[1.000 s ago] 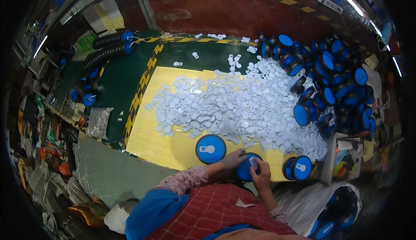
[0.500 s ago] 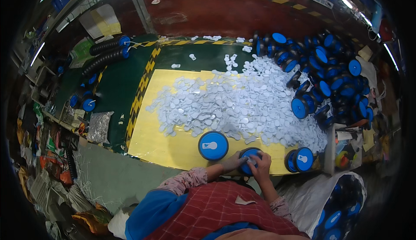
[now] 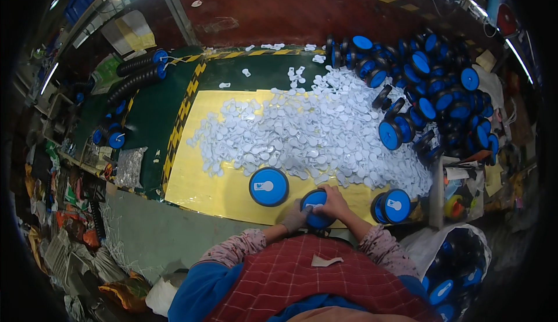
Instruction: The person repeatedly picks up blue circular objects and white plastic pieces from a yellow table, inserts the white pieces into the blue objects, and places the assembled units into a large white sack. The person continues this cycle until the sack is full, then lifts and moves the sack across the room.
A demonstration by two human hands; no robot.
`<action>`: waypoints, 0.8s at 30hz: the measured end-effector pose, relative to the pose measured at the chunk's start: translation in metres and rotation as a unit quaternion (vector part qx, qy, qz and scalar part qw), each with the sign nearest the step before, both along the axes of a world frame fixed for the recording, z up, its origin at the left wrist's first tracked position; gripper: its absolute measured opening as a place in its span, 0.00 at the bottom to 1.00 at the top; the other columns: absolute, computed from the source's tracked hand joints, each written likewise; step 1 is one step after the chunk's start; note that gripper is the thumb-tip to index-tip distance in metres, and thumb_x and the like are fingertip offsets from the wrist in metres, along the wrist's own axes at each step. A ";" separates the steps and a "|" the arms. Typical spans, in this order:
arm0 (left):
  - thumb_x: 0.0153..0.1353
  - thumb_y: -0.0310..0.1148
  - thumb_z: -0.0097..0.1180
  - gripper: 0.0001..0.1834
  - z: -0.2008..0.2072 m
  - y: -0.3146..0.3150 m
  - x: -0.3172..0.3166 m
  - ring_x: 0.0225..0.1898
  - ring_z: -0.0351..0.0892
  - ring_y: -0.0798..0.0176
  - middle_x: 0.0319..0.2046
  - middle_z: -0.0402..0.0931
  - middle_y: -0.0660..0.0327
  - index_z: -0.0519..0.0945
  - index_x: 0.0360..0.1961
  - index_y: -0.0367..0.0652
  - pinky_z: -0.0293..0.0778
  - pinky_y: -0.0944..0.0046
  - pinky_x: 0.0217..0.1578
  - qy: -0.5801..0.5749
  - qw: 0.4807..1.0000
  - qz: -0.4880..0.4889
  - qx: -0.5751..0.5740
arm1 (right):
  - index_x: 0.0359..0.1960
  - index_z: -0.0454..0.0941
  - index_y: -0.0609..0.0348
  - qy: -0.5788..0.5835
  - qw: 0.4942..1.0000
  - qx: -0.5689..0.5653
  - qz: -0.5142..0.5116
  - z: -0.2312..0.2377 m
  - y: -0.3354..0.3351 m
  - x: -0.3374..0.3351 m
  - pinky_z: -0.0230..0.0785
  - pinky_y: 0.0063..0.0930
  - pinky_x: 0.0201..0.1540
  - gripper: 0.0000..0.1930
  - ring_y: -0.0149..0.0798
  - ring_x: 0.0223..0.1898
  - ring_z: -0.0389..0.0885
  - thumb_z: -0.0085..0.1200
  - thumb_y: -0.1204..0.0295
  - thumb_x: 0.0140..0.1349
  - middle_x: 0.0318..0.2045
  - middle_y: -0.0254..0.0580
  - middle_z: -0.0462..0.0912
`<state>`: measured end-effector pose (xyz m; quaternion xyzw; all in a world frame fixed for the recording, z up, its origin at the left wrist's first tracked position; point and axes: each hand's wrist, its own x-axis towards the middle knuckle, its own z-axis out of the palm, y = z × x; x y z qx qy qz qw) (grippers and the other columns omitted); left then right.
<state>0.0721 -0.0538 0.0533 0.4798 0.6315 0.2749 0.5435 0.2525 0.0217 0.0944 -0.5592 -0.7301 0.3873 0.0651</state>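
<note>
At the table's near edge my left hand (image 3: 295,218) holds a blue-hubbed black wheel (image 3: 314,197) by its left side. My right hand (image 3: 333,203) is closed over the wheel's right side, its fingers on the far rim and its thumb near the hub face. A whitish label (image 3: 314,207) shows on the hub between my hands, partly covered by them. Left of it sits a larger blue wheel (image 3: 272,180) with a white keyhole-shaped label on its face. A wheel pair (image 3: 397,205) with a similar label stands to the right.
A broad heap of pale keyhole-shaped labels (image 3: 302,130) covers much of the yellow sheet (image 3: 189,182). Many blue-and-black wheels (image 3: 427,109) are piled at the back right. A white sack (image 3: 427,243) of wheels stands at lower right. Stacked wheels (image 3: 139,80) lie at far left.
The view has shifted, so the table scene sits further left. My right hand has moved from over the hub face to the wheel's right side and far rim, exposing more of the hub.
</note>
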 end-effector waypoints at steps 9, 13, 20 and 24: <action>0.65 0.43 0.61 0.29 0.027 -0.005 0.008 0.50 0.78 0.56 0.50 0.76 0.50 0.68 0.59 0.36 0.77 0.58 0.49 -0.301 0.946 0.074 -0.097 | 0.51 0.79 0.49 0.141 0.971 -0.187 0.048 -0.042 0.081 0.044 0.73 0.43 0.51 0.25 0.48 0.55 0.76 0.68 0.60 0.49 0.52 0.45 0.76; 0.55 0.30 0.65 0.22 0.053 -0.016 0.020 0.52 0.77 0.53 0.48 0.77 0.55 0.76 0.52 0.47 0.71 0.54 0.57 -0.011 0.979 -0.157 0.126 | 0.50 0.80 0.49 -0.033 0.971 0.235 0.002 -0.062 0.100 0.092 0.74 0.42 0.47 0.19 0.48 0.51 0.76 0.60 0.70 0.55 0.48 0.43 0.77; 0.60 0.32 0.48 0.20 -0.010 -0.003 0.031 0.60 0.73 0.54 0.56 0.75 0.57 0.79 0.54 0.58 0.61 0.51 0.66 0.412 0.763 -0.358 0.347 | 0.42 0.78 0.50 -0.119 0.941 0.305 0.083 -0.090 0.122 0.109 0.72 0.42 0.45 0.12 0.50 0.46 0.75 0.54 0.76 0.56 0.41 0.41 0.76; 0.59 0.35 0.51 0.23 -0.050 -0.010 0.029 0.65 0.67 0.54 0.61 0.72 0.58 0.77 0.57 0.57 0.59 0.54 0.68 0.332 0.825 -0.320 0.327 | 0.41 0.78 0.49 -0.106 0.936 0.326 0.074 -0.093 0.130 0.108 0.72 0.42 0.45 0.11 0.50 0.45 0.75 0.53 0.76 0.56 0.40 0.41 0.76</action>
